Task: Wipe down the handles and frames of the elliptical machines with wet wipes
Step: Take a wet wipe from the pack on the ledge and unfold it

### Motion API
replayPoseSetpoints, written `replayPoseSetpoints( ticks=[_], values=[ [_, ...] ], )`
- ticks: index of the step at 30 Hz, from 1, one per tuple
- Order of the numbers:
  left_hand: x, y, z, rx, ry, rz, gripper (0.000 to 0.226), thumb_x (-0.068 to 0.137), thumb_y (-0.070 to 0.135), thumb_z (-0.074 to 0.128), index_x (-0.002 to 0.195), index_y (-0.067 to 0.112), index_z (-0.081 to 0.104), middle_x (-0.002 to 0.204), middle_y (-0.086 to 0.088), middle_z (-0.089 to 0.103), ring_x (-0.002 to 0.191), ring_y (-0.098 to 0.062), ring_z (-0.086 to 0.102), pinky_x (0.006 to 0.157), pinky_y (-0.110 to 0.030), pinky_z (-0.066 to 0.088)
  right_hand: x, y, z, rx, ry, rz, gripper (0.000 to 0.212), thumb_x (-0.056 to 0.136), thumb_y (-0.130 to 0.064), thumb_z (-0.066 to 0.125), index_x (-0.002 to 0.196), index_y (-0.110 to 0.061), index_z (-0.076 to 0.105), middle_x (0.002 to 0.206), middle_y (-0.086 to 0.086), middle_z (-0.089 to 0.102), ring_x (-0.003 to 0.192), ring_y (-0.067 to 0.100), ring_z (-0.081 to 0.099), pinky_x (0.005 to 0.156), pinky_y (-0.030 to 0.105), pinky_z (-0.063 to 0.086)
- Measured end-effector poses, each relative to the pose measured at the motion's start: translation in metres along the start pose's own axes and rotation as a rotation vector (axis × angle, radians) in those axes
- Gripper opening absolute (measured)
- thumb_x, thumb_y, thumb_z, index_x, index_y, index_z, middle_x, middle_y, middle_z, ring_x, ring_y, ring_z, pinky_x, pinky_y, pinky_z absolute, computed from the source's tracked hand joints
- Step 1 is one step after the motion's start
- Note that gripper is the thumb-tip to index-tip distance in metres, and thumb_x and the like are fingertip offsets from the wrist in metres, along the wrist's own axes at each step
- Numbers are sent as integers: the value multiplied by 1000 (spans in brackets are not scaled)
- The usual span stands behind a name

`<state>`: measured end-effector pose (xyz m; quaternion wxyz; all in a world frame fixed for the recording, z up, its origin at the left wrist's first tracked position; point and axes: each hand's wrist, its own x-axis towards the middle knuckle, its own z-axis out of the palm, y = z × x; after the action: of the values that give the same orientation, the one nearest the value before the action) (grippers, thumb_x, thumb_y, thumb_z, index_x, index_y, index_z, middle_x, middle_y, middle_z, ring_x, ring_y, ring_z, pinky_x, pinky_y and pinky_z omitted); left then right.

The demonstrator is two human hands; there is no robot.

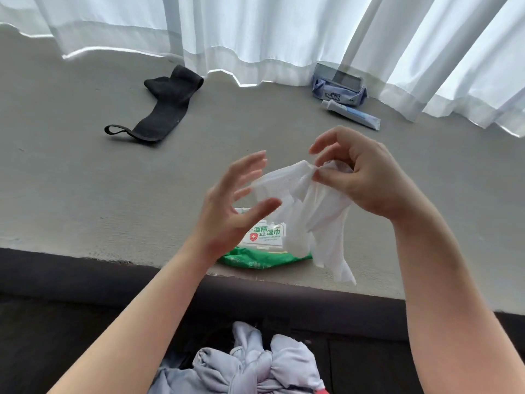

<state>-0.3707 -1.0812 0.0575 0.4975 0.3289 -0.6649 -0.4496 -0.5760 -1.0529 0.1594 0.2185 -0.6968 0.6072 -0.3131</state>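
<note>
Head view, right hand (366, 180) pinching crumpled (thin, translucent) wet wipe (309, 211)

The green-and-white plastic wet-wipe pack (262, 243) carries green Chinese characters "酒精 卫生湿巾" beside a red shield with a white cross (smaller print unreadable); the crumpled blue packet (338, 92) bears illegible white lettering.
</note>
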Motion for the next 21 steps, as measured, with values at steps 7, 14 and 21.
replayPoseSetpoints(
  ticks=[7,14,21],
  values=[
    [-11,-23,3,96,233,-208,29,86,11,73,76,38,70,73,19,69,68,-2,65,63,-25,49,3,8,12,-128,-73,26,21,81,-8,70,78,-29,65,86,-8,69,78,11,59,73,29,46],
    [-38,-69,2,775,-53,70,11,79,22,66,76,19,76,78,5,70,71,-23,64,58,-37,54,6,2,-6,-192,-178,36,23,81,-9,70,75,-30,63,71,-12,61,69,3,51,63,12,38],
    [-31,-74,-2,740,-241,158,29,84,33,54,95,18,77,103,2,75,92,-21,70,75,-36,55,22,-4,-3,-242,-310,10,21,82,-11,70,76,-31,66,75,-25,62,71,-2,54,64,10,40]
  ],
)
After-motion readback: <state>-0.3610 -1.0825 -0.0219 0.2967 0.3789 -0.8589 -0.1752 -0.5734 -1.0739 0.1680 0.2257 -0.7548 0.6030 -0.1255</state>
